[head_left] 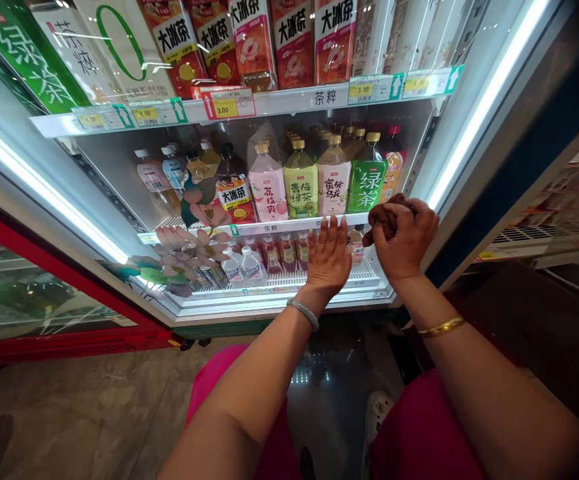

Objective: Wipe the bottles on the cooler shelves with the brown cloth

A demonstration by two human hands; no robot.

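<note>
My left hand (pixel 328 259) is stretched out flat with its fingers up, seemingly against the glass door of a lit drinks cooler. Bunched in my right hand (pixel 405 240) is a dark brown cloth (pixel 383 219), close to the right side of the same door. Behind the hands stand drink bottles: a green tea bottle (pixel 368 175), a pink-white peach oolong bottle (pixel 333 179) and a yellow-green one (pixel 300 183). Small bottles on the bottom shelf are partly hidden by my left hand.
Flower decals (pixel 194 257) mark the door's lower left. A shelf edge with price tags (pixel 226 105) runs above, under large drink cartons or bottles (pixel 294 47). A red-framed cooler (pixel 69 337) stands at left, a dark frame and shelving (pixel 524 233) at right. Tiled floor (pixel 94 407) lies below.
</note>
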